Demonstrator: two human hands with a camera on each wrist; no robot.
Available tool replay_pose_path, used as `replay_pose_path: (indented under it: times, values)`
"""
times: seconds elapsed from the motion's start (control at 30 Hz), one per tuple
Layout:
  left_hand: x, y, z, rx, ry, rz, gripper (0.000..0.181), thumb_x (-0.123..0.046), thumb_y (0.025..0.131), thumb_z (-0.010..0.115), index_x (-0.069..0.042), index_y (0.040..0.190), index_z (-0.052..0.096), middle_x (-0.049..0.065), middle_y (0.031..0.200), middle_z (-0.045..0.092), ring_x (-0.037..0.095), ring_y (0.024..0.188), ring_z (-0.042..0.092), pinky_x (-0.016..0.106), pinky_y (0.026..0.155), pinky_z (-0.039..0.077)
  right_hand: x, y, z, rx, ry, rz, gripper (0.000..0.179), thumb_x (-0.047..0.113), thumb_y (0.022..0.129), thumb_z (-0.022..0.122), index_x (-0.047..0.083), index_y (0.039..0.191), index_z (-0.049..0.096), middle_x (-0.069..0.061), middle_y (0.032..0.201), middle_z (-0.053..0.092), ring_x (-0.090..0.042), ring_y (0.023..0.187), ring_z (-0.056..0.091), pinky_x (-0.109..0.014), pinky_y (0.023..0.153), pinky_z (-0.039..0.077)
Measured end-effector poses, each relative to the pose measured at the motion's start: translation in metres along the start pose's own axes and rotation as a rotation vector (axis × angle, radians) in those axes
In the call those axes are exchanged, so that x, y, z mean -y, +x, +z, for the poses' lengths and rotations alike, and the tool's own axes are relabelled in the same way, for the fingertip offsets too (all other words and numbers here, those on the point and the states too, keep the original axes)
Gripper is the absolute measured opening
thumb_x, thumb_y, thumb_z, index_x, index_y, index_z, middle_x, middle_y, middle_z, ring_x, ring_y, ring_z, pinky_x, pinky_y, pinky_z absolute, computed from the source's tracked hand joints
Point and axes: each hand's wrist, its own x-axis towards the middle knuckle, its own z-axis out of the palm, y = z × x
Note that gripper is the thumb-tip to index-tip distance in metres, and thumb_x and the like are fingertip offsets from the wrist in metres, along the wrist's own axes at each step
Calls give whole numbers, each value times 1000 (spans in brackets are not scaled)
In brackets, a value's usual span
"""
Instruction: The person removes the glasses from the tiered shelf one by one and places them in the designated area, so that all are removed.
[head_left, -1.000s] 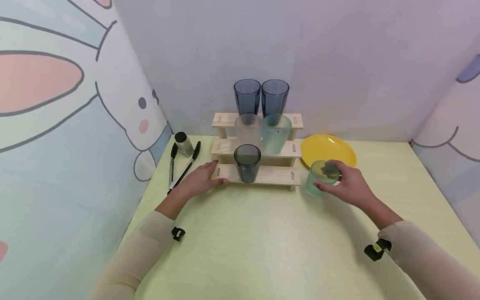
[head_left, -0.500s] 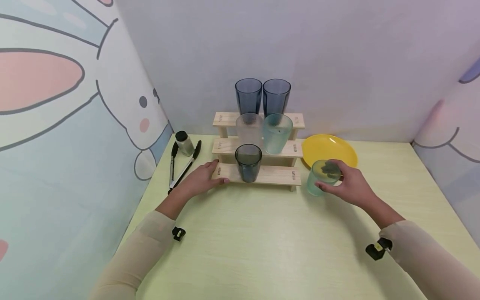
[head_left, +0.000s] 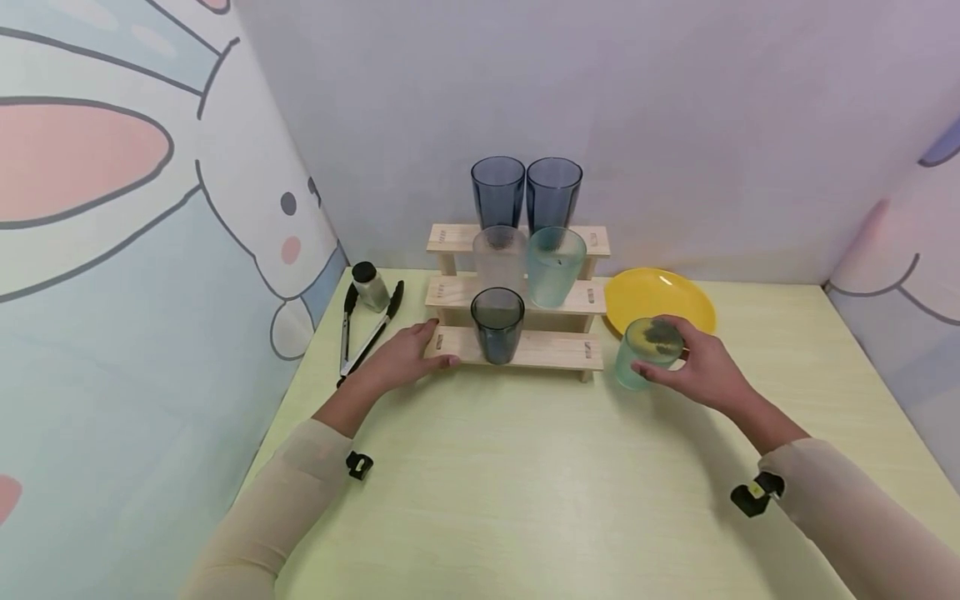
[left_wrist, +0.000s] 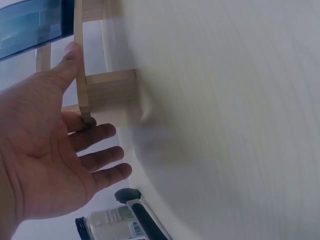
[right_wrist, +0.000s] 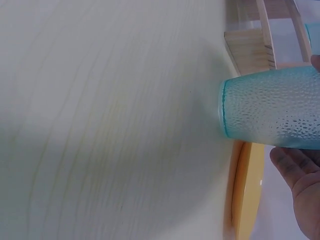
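My right hand (head_left: 697, 367) grips a pale green textured cup (head_left: 633, 373) near its rim, right of the wooden rack; in the right wrist view the cup (right_wrist: 270, 107) has its base close to the tabletop, and I cannot tell whether they touch. My left hand (head_left: 405, 360) pinches the left end of the three-step wooden rack (head_left: 551, 350), thumb on the lowest board and forefinger at its end, the other fingers loose. That board bears a dark grey cup (head_left: 497, 329). On the middle step stand a clear frosted cup (head_left: 495, 262) and a green cup (head_left: 555, 271).
Two blue-grey glasses (head_left: 498, 192) stand on the top step. Behind my right hand lies a yellow plate (head_left: 678, 300). At the left are black-handled tongs (head_left: 371, 337) and a black-capped jar (head_left: 371, 287). Painted walls (head_left: 600, 100) bound the pale table (head_left: 525, 483).
Both hands keep their holds on the rack and the green cup. Only a slight shift of the head view shows.
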Motion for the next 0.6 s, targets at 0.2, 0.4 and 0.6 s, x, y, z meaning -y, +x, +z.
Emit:
replay_pose_path:
  times: [0.2,0.4,0.6]
  values:
    - [-1,-1,0,-3,3,3,104,-63,107,65,4,174,22,27,178,35,47,164,36,61,130,36,6,0,-4,7,46,-5,87,34,92,93,0,159,50,-28,156,58,-49,135,61,-72,103,55]
    - [-1,-2,-1,-1,2,-5,105,-64,106,66,4,174,23,27,178,35,47,164,37,61,130,37,17,5,-8,-11,82,-23,88,32,90,95,2,160,50,-21,156,63,-42,139,60,-70,110,51]
    - [-1,-1,0,1,2,-14,106,-66,106,65,2,175,21,27,178,35,48,164,37,61,129,37,31,12,-16,-64,75,-116,85,25,87,98,2,157,54,-19,149,68,-39,139,63,-24,117,50]
